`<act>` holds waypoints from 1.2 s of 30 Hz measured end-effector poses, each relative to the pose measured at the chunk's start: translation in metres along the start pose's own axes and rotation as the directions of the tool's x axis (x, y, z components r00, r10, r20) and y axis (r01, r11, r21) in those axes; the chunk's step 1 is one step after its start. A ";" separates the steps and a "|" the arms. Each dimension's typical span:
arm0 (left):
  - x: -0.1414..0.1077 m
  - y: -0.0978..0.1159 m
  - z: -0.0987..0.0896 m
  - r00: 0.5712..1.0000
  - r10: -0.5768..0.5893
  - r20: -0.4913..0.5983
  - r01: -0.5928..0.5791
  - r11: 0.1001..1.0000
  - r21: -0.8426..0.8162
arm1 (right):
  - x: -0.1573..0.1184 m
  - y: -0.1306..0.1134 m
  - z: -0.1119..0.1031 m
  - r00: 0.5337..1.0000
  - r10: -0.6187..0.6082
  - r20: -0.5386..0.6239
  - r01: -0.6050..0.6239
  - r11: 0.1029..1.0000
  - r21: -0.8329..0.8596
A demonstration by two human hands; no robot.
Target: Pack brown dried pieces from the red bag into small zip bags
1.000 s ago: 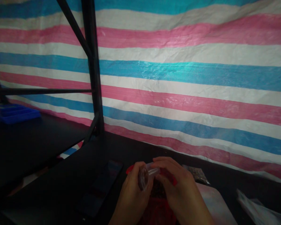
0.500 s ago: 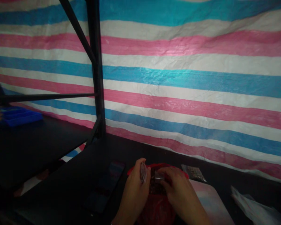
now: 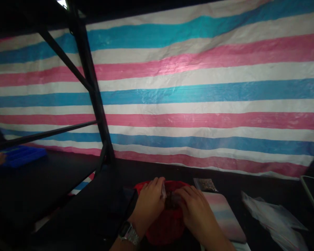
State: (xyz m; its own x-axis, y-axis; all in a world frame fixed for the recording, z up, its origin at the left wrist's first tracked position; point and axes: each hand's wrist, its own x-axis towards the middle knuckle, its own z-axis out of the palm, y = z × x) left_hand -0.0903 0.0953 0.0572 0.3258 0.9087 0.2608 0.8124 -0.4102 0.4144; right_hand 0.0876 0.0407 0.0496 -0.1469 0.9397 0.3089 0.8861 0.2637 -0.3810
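Head view: my left grip (image 3: 149,202) pinches a thin clear plastic bag (image 3: 163,190), light and slippery, best held at its top edge, above dark granules (image 3: 169,201) in a soft red plastic bag (image 3: 167,228), my right grip (image 3: 195,205) curled at its mouth, a small packet (image 3: 205,184) just beyond.
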 end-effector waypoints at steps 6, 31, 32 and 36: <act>-0.009 -0.006 0.008 0.997 -0.025 0.076 0.005 0.968 0.250 | -0.004 0.002 0.012 0.997 -0.055 0.055 0.053 0.998 0.042; -0.075 -0.008 -0.037 0.969 0.108 0.224 -0.085 0.990 -0.110 | -0.011 0.004 -0.030 0.953 -0.225 0.203 0.214 0.974 0.075; -0.073 -0.011 -0.043 0.965 0.116 0.233 -0.099 0.992 -0.083 | -0.007 -0.001 -0.038 0.947 -0.231 0.221 0.224 0.973 0.059; -0.062 -0.015 -0.062 0.955 0.155 0.253 -0.169 0.985 0.033 | 0.007 -0.021 -0.069 0.923 -0.216 0.317 0.254 0.964 -0.081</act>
State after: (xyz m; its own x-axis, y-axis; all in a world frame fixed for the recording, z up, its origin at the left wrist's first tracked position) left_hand -0.1530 0.0404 0.0887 0.5594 0.8236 0.0930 0.7614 -0.5550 0.3351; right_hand 0.0980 0.0263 0.1194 -0.4667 0.8797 0.0917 0.8525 0.4750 -0.2183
